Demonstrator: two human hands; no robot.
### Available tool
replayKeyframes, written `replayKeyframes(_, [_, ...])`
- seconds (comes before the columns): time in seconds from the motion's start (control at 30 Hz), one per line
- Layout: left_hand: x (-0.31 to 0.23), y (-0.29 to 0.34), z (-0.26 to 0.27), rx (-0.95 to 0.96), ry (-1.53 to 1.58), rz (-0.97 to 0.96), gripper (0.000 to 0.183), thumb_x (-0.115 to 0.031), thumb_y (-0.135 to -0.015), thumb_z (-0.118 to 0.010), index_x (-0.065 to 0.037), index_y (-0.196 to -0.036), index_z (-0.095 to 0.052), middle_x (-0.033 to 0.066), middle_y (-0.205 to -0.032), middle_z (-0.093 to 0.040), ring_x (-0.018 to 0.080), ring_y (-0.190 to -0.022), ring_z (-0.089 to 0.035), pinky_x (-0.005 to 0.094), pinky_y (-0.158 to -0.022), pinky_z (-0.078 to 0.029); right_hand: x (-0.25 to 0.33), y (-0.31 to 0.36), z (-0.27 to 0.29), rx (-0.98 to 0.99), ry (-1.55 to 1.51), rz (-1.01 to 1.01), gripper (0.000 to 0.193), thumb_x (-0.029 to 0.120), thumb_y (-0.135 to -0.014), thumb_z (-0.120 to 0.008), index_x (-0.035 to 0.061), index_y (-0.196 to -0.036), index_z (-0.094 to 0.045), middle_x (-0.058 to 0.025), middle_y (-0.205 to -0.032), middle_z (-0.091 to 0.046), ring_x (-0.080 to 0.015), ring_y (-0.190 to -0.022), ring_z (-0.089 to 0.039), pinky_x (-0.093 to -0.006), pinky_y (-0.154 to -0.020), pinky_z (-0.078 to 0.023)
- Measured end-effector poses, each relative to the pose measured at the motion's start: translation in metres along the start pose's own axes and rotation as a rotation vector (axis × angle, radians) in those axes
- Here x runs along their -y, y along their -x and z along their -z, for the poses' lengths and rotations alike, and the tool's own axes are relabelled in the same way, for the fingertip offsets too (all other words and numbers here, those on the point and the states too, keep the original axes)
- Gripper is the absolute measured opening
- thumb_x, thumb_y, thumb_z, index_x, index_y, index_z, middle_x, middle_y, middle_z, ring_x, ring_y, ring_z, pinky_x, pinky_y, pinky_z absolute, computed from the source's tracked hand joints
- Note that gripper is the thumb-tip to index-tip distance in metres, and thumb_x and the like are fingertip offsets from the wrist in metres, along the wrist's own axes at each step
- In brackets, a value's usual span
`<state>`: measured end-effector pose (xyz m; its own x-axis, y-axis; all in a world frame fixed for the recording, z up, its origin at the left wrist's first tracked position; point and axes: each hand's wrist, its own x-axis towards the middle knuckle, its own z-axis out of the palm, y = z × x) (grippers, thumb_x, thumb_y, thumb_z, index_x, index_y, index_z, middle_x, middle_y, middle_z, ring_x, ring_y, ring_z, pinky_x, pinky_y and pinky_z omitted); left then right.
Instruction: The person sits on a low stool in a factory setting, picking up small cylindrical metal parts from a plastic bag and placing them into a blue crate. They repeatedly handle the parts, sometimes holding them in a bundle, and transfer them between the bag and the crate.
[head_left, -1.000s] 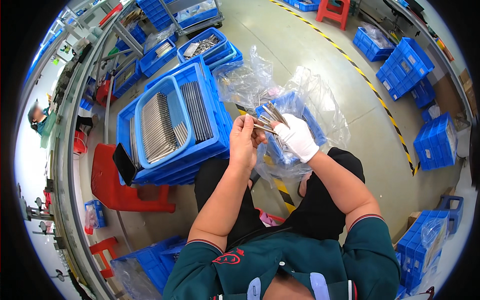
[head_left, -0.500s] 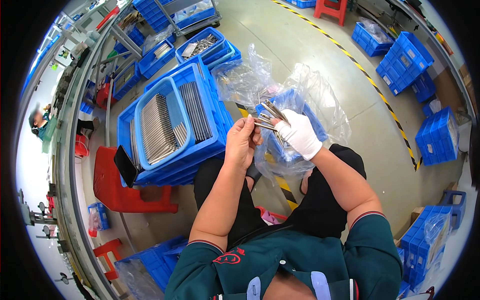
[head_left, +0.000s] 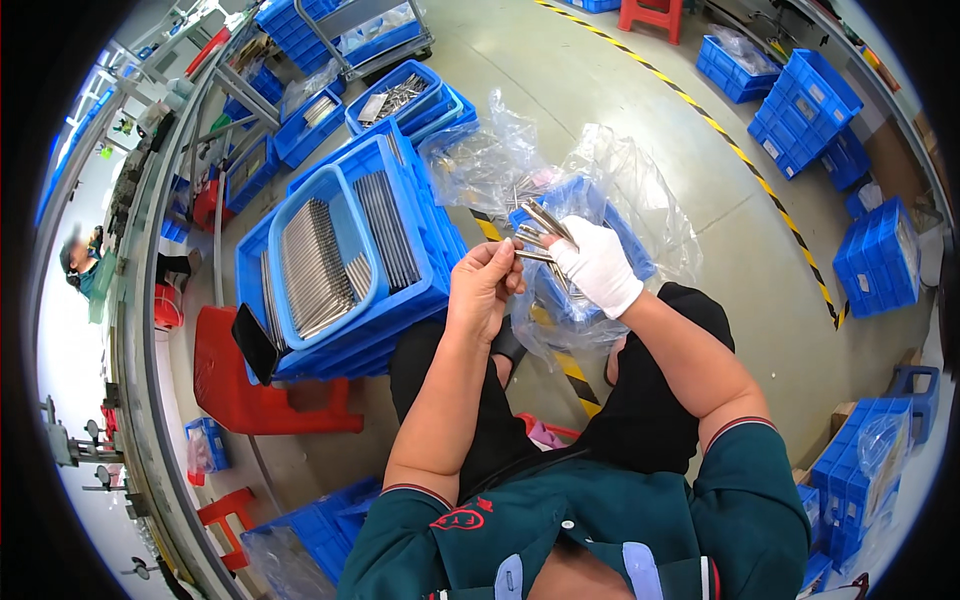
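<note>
Several slim shiny metal rods [head_left: 545,220] are bunched in my right hand [head_left: 598,268], which wears a white glove and is closed round them. My bare left hand [head_left: 484,282] pinches the end of one rod between thumb and fingertips, just left of the bunch. Below both hands stands a blue crate [head_left: 632,238] lined with a clear plastic bag [head_left: 655,190], with more metal pieces partly hidden inside. To the left, a light blue tray [head_left: 379,262] bears neat rows of metal rods [head_left: 312,265]. It rests on a stack of blue crates [head_left: 440,262].
A black flat panel [head_left: 254,343] leans at the tray's near left corner. Beside the stack is a red stool [head_left: 225,370]. Farther back, a blue bin [head_left: 432,88] holds loose metal parts. Yellow-black tape [head_left: 740,150] crosses the floor, with blue crates [head_left: 880,255] at right.
The view has shifted slightly. Both hands stay nearly where they were, still on the rods, with small finger movement in the left.
</note>
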<state>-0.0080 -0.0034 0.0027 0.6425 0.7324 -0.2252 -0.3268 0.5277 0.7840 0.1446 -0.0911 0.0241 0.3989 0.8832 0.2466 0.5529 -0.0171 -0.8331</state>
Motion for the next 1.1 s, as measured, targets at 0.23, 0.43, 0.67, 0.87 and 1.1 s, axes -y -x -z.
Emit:
replayKeyframes(0.23, [0.001, 0.0, 0.001, 0.036, 0.048, 0.044, 0.024, -0.022, -0.091, -0.061, 0.002, -0.094, -0.063, 0.0048, -0.072, -0.059, 0.0097, -0.056, -0.052, 0.0259, -0.056, -0.047, 0.0, 0.0, 0.0, -0.013, -0.012, 0.0, 0.02, 0.023, -0.087, -0.058, 0.0033, -0.084, -0.059, -0.0196, -0.067, -0.057, -0.0364, -0.063, -0.057, -0.0407, -0.057, -0.044])
replayKeyframes(0.43, [-0.002, -0.002, 0.006, 0.112, 0.136, 0.092, 0.022, -0.02, -0.093, -0.056, 0.0, -0.096, -0.062, 0.0047, -0.073, -0.059, 0.0104, -0.059, -0.052, 0.0271, -0.058, -0.046, 0.006, -0.003, 0.004, 0.005, -0.044, 0.009, 0.021, 0.023, -0.087, -0.059, 0.0023, -0.084, -0.059, -0.0195, -0.066, -0.056, -0.0357, -0.061, -0.056, -0.0394, -0.056, -0.043])
replayKeyframes(0.67, [0.003, -0.003, 0.008, 0.237, 0.39, 0.22, 0.013, -0.017, -0.093, -0.056, -0.005, -0.096, -0.06, 0.0046, -0.074, -0.056, 0.0136, -0.063, -0.048, 0.0304, -0.061, -0.042, 0.009, -0.001, 0.005, 0.021, -0.073, 0.0, 0.019, 0.021, -0.087, -0.059, 0.0018, -0.087, -0.06, -0.0178, -0.065, -0.055, -0.0317, -0.059, -0.055, -0.0368, -0.056, -0.043])
replayKeyframes(0.87, [0.003, 0.0, 0.009, 0.275, 0.323, 0.247, 0.014, -0.023, -0.09, -0.06, -0.011, -0.098, -0.06, 0.0029, -0.078, -0.055, 0.0149, -0.065, -0.047, 0.0305, -0.06, -0.039, 0.01, 0.001, 0.005, -0.002, -0.086, 0.026, 0.018, 0.02, -0.086, -0.06, 0.0019, -0.087, -0.06, -0.0172, -0.065, -0.055, -0.031, -0.058, -0.055, -0.0363, -0.055, -0.043])
replayKeyframes(1.1, [0.009, 0.003, 0.003, 0.308, 0.413, 0.272, 0.014, -0.025, -0.091, -0.058, -0.013, -0.098, -0.06, 0.0027, -0.08, -0.056, 0.0151, -0.069, -0.047, 0.0316, -0.061, -0.04, 0.006, 0.002, -0.001, -0.058, -0.073, 0.076, 0.016, 0.019, -0.086, -0.061, 0.0027, -0.086, -0.059, -0.0185, -0.066, -0.057, -0.0344, -0.06, -0.056, -0.0383, -0.055, -0.044])
